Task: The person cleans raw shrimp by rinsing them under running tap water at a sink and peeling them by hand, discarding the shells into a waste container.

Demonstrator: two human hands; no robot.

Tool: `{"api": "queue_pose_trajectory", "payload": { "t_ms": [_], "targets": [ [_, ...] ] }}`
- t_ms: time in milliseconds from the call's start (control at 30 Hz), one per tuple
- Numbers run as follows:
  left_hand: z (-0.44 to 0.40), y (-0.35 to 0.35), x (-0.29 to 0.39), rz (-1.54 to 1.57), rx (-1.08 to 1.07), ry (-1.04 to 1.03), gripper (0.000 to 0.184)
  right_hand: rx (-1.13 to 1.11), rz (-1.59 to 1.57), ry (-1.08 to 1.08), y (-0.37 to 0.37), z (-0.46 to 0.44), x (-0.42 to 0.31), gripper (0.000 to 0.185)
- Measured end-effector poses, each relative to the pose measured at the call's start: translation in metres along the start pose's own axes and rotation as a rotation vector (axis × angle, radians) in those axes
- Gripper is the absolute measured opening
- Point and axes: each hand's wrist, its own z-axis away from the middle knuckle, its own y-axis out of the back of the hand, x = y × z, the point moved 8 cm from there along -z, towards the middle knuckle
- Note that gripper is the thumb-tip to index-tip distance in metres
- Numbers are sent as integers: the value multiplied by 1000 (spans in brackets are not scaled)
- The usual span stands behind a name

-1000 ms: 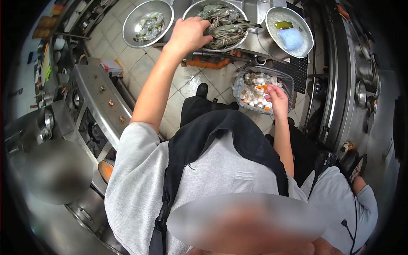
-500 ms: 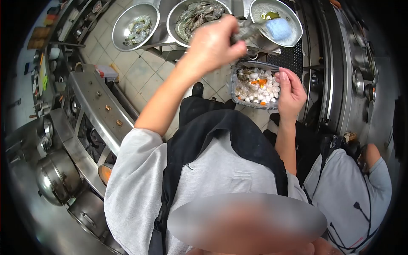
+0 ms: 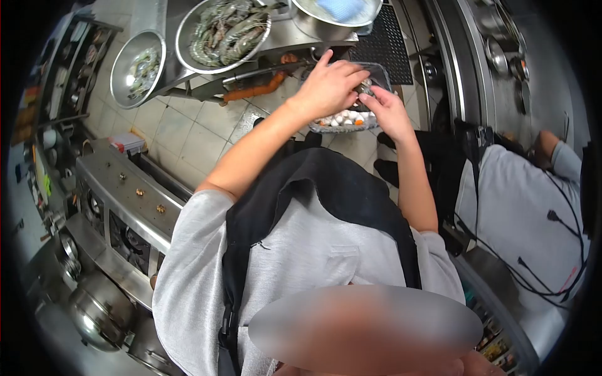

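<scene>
Gripping a grey shrimp with the left hand and right hand together (showing only partly between the fingers), holding it above a lined bin of white and orange scraps. Facing a metal bowl of whole shrimp, between a bowl of paler pieces and a pot with blue cloth.

We are looking at a metal counter, which is carrying a smaller bowl at left, a wider bowl in the middle and a deep pot at right.
</scene>
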Motion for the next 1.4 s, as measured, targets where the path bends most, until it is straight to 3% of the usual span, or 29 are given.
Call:
{"api": "queue_pose_trajectory", "payload": {
  "t_ms": [67,133,167,200,333,433,500,533,567,600,667,767,833,900,967,1067,1233,1400],
  "targets": [
    [-3,-13,-3,37,-50,-34,23,30,109,32,11,1,-11,32],
    [-5,-18,-5,40,-101,-18,19,67,171,62,22,1,-17,33],
    [-8,-19,-6,37,-150,4,17,88,381,40,25,3,-33,33],
    [-10,-24,-7,24,-259,36,22,106,592,15,28,6,-45,34],
    [-11,-30,-14,49,-375,196,24,169,703,70,29,7,-61,34],
    [-3,-47,-37,329,-239,284,28,168,721,184,28,8,-63,32],
    [2,-66,-59,714,-175,369,34,141,765,391,20,15,-75,29],
    [12,-81,-68,869,-249,558,37,138,765,392,20,16,-73,29],
    [14,-82,-65,868,-248,560,37,142,785,463,17,19,-75,28],
    [23,-91,-71,1040,-223,778,37,146,805,535,14,22,-77,27],
    [39,-110,-74,1283,-191,1134,38,152,803,504,14,24,-72,28],
    [44,-138,-71,1527,-257,1079,43,214,760,452,19,25,-60,29],
    [47,-133,-61,1621,-182,1108,51,271,720,431,24,26,-56,31],
    [52,-134,-61,1680,-229,1056,58,350,517,114,36,20,-38,33],
    [56,-136,-58,1574,-281,1024,53,393,420,129,35,8,-13,32],
    [44,-126,-49,1408,-118,800,28,381,307,110,27,-11,17,31],
    [44,-121,-64,1301,-22,805,23,205,186,15,11,-27,34,30],
    [46,-113,-82,793,-141,792,22,114,-14,-46,-9,-27,24,29]
  ]
}}
